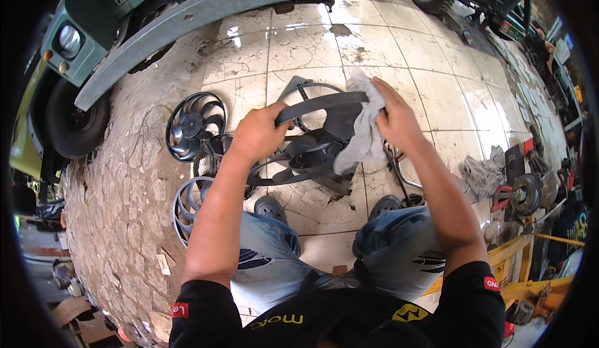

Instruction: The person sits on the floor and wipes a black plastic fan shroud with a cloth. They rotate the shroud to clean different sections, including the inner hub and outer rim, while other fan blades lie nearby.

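- We held a dark grey plastic fan shroud with curved ribs [312,145] at the centre of the frame, lifted above the cracked white tiled floor [430,80] and in front of our knees in blue jeans.
- Our left hand [256,133] was curled closed around the shroud's upper bar near its left end, thumb on top, steadying it.
- Our right hand [393,120] pressed a crumpled grey cloth rag [365,130] against the bar's right end, fingers bunched over the cloth; the rag hung down over the shroud's frame.
- We judged the step in hand to be wiping the shroud clean, with the upper bar under the rag.
- The next move, as we judged it, called for a firm left-hand hold while the rag slid along the bar or down onto the ribs, and for turning the part to reach unwiped faces.
- A loose black fan with curved blades [193,123] lay on the floor at centre left, with another grey ribbed ring [184,204] below it.
- A green vehicle with a round headlamp [81,42] filled the upper left.
- A second crumpled rag [483,173] lay at the right.
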Demonstrator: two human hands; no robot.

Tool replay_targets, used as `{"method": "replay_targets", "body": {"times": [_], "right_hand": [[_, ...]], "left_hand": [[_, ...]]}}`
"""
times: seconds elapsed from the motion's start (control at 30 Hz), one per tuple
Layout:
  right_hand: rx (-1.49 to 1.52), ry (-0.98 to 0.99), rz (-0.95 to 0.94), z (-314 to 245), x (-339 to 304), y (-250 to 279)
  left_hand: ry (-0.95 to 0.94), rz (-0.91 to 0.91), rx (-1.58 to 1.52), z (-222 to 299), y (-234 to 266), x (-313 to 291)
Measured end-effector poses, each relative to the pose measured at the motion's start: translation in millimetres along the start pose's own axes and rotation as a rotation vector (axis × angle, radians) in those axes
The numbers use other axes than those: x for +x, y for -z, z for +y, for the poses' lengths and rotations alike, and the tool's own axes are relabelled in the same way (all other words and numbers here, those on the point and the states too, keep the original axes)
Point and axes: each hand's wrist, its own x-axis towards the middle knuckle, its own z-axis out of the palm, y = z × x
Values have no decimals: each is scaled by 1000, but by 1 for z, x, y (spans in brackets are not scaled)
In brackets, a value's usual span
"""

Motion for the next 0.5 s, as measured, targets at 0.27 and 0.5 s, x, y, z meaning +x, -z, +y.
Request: {"method": "replay_targets", "body": {"times": [0.27,0.5], "right_hand": [[14,276,-46,-52,8,5],[247,-157,-175,47,-3,30]], "left_hand": [[21,-24,32,-2,1,-7],[86,-56,-58,-6,7,-6]]}}
